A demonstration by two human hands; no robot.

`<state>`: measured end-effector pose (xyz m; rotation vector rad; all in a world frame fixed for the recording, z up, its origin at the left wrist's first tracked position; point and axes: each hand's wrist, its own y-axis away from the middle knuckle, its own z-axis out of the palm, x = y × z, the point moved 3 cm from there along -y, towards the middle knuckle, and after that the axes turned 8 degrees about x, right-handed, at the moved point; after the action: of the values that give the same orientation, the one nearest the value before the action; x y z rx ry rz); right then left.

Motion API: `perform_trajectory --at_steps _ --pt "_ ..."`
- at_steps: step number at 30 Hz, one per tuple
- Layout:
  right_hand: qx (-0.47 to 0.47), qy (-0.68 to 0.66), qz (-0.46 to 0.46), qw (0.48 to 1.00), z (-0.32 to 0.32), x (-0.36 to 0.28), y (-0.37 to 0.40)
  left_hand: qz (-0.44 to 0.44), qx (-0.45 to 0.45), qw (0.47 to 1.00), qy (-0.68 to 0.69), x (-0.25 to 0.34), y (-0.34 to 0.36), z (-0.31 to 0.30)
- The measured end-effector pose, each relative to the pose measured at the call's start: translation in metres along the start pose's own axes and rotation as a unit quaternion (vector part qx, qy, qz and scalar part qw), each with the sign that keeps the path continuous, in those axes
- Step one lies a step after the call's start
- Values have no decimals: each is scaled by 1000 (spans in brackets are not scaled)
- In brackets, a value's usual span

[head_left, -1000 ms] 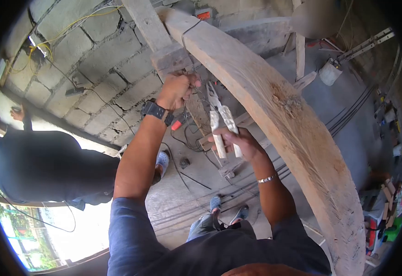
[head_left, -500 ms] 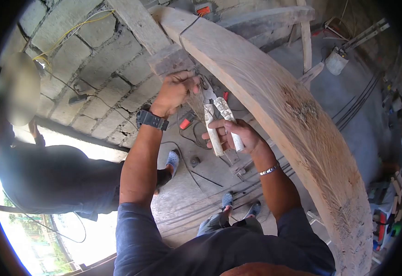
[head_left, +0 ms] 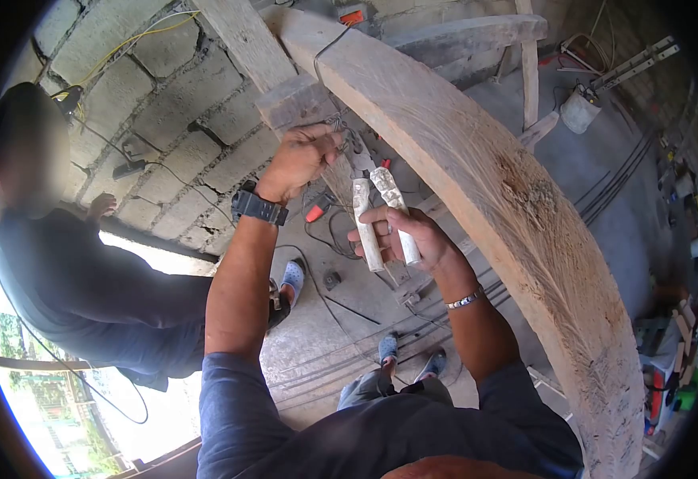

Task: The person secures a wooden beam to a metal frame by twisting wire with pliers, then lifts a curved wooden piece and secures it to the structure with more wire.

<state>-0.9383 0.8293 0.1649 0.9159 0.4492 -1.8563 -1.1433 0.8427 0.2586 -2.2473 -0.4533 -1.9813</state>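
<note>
My right hand [head_left: 429, 239] is wrapped around pliers [head_left: 367, 223] whose handles are bound in white. Their handles stand apart, and the jaws point up toward a thin, dark wire [head_left: 338, 120]. Just left of the jaws, my left hand [head_left: 299, 162] is closed in a pinch at the wire, by a wooden block [head_left: 294, 100]. The wire runs up around the end of a large curved timber [head_left: 476, 152]. Fingers and the tool partly hide where the jaws meet the wire.
A person [head_left: 101, 279] stands at the left beside the block wall [head_left: 165, 112]. Cables and long rods [head_left: 349, 351] lie across the floor. A bucket [head_left: 580, 110] stands at the upper right, and assorted items crowd the far right edge.
The person at the left has shifted, with the head higher and a hand now showing near the wall. My hands and the pliers hold nearly the same pose.
</note>
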Motion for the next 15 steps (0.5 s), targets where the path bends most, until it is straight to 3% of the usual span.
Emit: perform_trajectory --at_steps 15 --pt "66 -75 29 995 -5 12 -4 19 2 1000 -17 -3 0 2"
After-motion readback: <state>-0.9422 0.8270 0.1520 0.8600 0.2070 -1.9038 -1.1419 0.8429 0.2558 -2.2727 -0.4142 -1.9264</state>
